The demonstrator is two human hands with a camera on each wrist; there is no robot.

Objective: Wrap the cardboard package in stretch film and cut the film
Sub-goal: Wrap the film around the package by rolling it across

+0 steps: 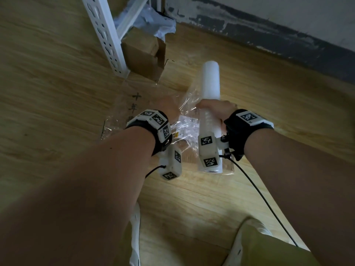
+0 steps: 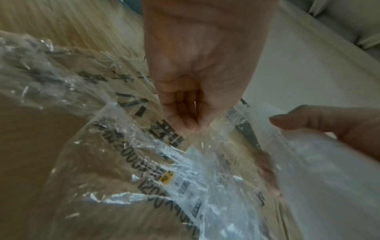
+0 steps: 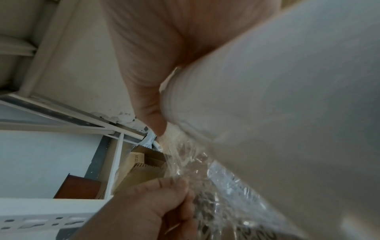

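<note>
So the cardboard package (image 1: 123, 104) is lying flat on the wood floor (image 1: 211, 204) by the shelf leg (image 1: 107, 37), already partly under crinkly film (image 2: 144, 146); right hand (image 1: 217, 110) is wrapped round the stretch film roll (image 1: 210, 81), held upright over the box; left hand (image 2: 197, 78) has its fingers bunched, pinching the loose film next to the roll. Looks like a stretch-and-tear to me; I'd keep that sheet taut, pinch close to the roll, and pull sharply sideways so it doesn't just stretch into a rope.

cardboard package (image 2: 68, 162): black chinese print, digits "2000", blurred | carton by shelf (image 3: 141, 164): "nt12"
</note>
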